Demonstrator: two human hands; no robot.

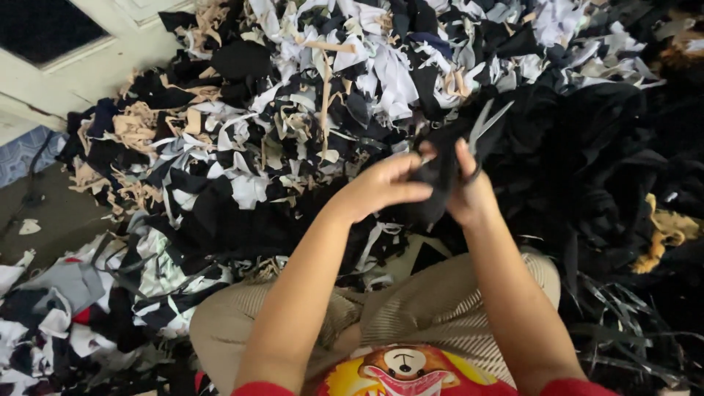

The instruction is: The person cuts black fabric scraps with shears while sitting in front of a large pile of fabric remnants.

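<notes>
Scissors [484, 128] handles — hidden behind right hand [469, 194]

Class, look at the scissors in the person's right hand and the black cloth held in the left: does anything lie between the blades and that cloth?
Nothing visible does. The left hand pinches the black cloth directly beside the right hand, and the open scissors rise just above it. The scrap pile lies behind them.

Floor [51, 209]; heaped fabric scraps [293, 110]
</notes>
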